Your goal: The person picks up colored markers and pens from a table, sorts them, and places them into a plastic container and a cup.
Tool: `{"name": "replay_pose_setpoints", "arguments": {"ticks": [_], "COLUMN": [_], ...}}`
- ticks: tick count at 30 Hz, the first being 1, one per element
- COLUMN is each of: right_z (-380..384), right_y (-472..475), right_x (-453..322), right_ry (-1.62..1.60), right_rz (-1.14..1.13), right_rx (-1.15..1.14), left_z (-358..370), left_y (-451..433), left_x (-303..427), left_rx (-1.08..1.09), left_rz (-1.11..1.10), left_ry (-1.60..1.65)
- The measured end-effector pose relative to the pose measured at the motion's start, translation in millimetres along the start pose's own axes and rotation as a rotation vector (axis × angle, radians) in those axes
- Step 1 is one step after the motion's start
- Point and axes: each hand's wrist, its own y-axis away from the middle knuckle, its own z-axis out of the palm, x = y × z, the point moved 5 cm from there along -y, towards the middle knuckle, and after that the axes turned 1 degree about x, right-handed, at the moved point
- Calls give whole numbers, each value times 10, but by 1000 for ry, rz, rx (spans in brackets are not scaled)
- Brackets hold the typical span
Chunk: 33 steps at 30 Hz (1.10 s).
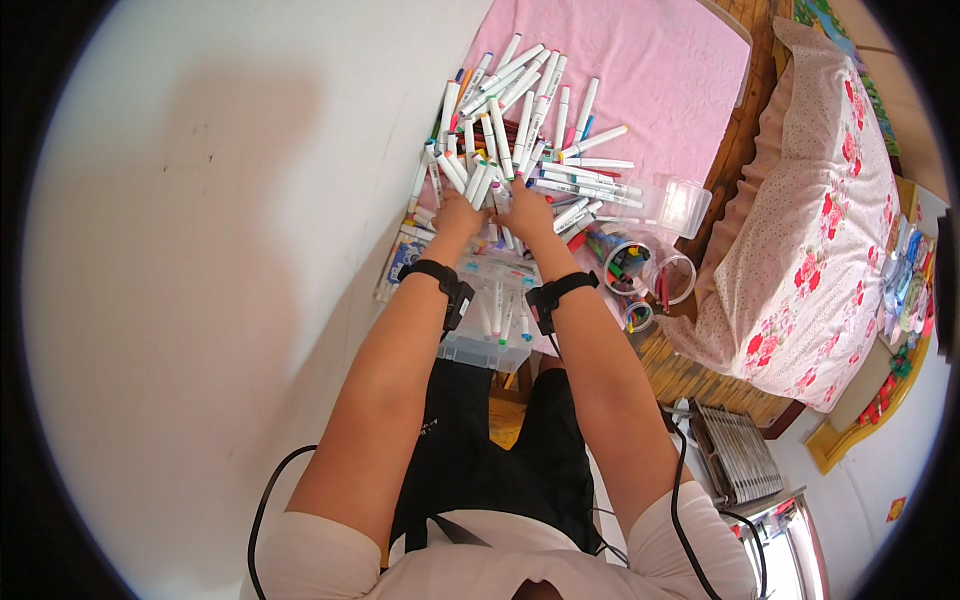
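A large loose heap of white-barrelled markers with coloured ends lies on a pink cloth. At the heap's near side, my left hand touches the markers, its fingers partly hidden among them. Close to its right, my right hand reaches into the same heap, with a marker beside its fingers. Whether either hand grips a marker is not clear. Below the wrists stands a clear plastic case with several markers inside. Dark red pencils show beneath the heap.
Right of the hands are clear round tubs, one with coloured pens, another with red pencils, and a clear plastic box. A white wall borders the left side. A floral cloth covers something at the right, near a wooden surface.
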Motion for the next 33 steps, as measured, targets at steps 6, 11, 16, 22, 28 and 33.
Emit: {"name": "replay_pose_setpoints", "arguments": {"ticks": [6,11,16,22,28,33], "right_z": [92,10,-244,-538,-762,-834], "right_y": [88,178,309,480,865,1229], "right_x": [20,58,-62,-63,-154,-152], "right_ry": [-252,-410,-546,-695,-847,-1002], "right_rz": [-8,-39,-74,-77,-68,-90], "right_rx": [33,108,233,302,328,389], "left_z": [-105,-214,-477,-693,-777,-755], "left_y": [89,204,338,622,864,1229], "left_x": [-43,75,169,419,303,137], "left_rx": [213,250,334,427,221,72], "left_rz": [188,231,366,407,320,383], "left_ry": [228,343,317,309,568,1024]}}
